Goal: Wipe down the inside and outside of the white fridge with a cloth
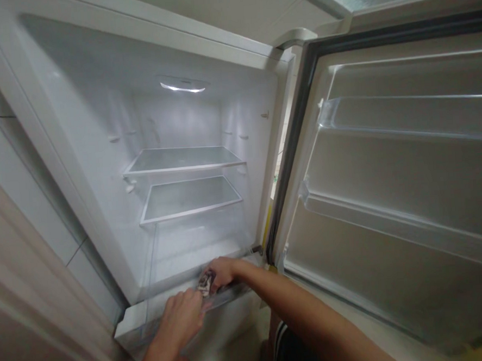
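Note:
My right hand [222, 273] is closed around a crumpled, dark-and-light patterned cloth [205, 282]. It holds the cloth against the front of a clear drawer [231, 295] at the bottom of an open refrigerator. Beside it, my left hand [184, 313] grips the same drawer's front edge, its fingers curled over the rim. The two hands almost touch at the cloth. The drawer appears pulled partway out, and its inside shows no items. Part of its front is hidden behind my hands and forearms.
Above the drawer sit two glass shelves [182, 158] with white edges, the lower one slightly askew. A lamp [182, 87] glows at the ceiling. On the right the refrigerator door [388, 177] stands wide, with clear door racks [400, 117]. A tiled wall [33, 188] runs close on the left.

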Demonstrator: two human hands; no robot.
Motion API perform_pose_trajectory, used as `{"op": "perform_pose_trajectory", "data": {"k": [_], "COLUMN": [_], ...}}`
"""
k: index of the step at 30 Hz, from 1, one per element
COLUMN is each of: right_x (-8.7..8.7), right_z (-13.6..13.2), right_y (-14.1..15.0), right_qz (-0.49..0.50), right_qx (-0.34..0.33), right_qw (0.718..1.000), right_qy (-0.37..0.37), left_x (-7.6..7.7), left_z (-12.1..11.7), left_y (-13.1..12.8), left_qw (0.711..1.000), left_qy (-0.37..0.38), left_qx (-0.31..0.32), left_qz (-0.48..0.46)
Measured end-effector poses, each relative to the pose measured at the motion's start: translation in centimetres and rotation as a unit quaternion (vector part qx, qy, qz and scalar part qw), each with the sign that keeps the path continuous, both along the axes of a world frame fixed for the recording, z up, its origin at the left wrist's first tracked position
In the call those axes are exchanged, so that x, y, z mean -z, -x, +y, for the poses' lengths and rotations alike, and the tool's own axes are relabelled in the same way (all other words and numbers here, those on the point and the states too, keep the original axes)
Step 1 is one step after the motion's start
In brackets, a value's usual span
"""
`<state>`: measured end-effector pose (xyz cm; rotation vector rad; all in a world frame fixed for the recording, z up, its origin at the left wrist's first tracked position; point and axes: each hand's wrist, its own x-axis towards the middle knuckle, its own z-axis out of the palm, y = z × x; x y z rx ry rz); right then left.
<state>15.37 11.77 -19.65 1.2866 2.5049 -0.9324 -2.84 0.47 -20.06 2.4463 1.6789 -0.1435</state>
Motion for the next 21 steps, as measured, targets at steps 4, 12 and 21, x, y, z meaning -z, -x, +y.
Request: {"op": "perform_pose_trajectory", "data": {"k": [4, 12, 21], "right_x": [1.9, 0.1, -1.8], "right_z": [-0.4, -0.9, 3.6], "right_y": [-0.7, -3.7, 0.7], "right_qz": [0.049, 0.034, 0.003], "right_qx": [-0.034, 0.094, 0.289], "right_qw": [0.997, 0.979, 0.914], "right_qy": [-0.046, -0.179, -0.283], "left_x": [2.4, 5.0, 4.4], "left_z": [-1.6, -3.1, -2.9], "left_y": [0.7, 3.3, 1.5], "left_qw": [1.000, 0.995, 0.999], "left_qy": [0.005, -0.076, -0.032], "left_qx": [-0.012, -0.061, 0.015], "left_qz": [0.000, 0.006, 0.024]}}
